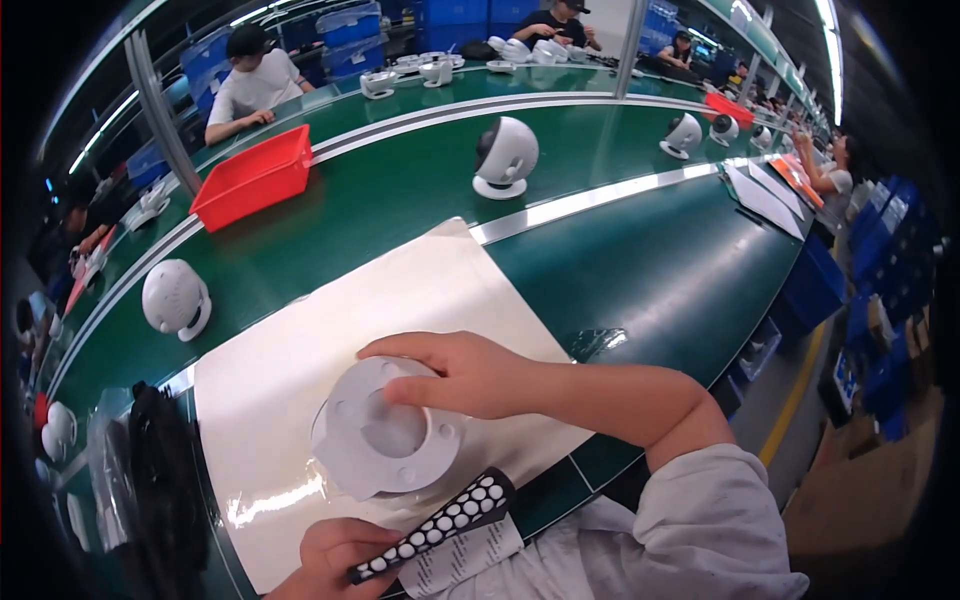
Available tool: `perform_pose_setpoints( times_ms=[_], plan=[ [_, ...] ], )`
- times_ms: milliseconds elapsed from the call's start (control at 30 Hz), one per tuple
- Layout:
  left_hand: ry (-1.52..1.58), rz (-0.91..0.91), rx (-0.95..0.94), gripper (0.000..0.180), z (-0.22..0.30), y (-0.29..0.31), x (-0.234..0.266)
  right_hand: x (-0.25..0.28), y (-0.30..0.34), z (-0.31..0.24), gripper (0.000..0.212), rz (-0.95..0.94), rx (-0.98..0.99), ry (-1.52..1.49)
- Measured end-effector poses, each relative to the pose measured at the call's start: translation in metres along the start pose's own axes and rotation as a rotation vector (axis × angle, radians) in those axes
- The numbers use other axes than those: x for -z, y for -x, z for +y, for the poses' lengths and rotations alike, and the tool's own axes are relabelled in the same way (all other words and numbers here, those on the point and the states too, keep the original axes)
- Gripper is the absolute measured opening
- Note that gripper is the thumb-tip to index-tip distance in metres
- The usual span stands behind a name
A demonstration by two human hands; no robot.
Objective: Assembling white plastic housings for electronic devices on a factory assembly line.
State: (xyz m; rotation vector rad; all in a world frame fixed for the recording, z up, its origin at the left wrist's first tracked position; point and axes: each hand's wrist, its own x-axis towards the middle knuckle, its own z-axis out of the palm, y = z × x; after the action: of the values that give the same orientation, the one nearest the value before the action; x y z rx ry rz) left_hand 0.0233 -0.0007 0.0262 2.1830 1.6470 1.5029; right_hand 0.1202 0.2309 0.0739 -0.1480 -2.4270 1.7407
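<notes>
A white round plastic base (pixel 345 455) with a recessed middle and several round hollows along its rim lies on a cream sheet (pixel 260 400). My right hand (pixel 450 375) comes over it from the right, thumb bent into the recess and fingers round the far edge. Nearer to me, my left hand (pixel 335 555) pinches the lower left end of a black strip (pixel 440 525) covered with rows of white round dots, which look like stick-on pads. Under that strip hangs a pale printed paper (pixel 465 560). The left fingers are partly cut off by the lower edge.
White fan-like units stand along the green conveyor: one at left (pixel 177 298), one ahead (pixel 507 158), several farther right. A red bin (pixel 255 180) sits at far left. Black bundled cords (pixel 165 470) lie by the sheet's left edge. Other people work across the line.
</notes>
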Motion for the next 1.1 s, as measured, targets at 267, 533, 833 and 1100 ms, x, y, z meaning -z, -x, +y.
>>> perform_pose_setpoints(
  times_ms=[267, 533, 833, 1100],
  plan=[
    [0.286, 0.149, 0.494, 0.021, 0.006, 0.010, 0.033, 0.007, 0.031, -0.037, 0.055, 0.055, 0.557, 0.438],
    [0.563, 0.296, 0.523, 0.019, -0.003, 0.003, 0.035, -0.034, 0.028, -0.030, 0.036, -0.010, 0.496, 0.281],
    [0.467, 0.160, 0.501, 0.021, -0.008, 0.012, 0.046, -0.038, 0.024, -0.034, 0.039, 0.022, 0.120, -0.017],
    [0.369, 0.209, 0.310, 0.021, -0.013, 0.005, 0.052, -0.030, 0.015, -0.044, 0.043, 0.017, 0.603, 0.644]
  ],
)
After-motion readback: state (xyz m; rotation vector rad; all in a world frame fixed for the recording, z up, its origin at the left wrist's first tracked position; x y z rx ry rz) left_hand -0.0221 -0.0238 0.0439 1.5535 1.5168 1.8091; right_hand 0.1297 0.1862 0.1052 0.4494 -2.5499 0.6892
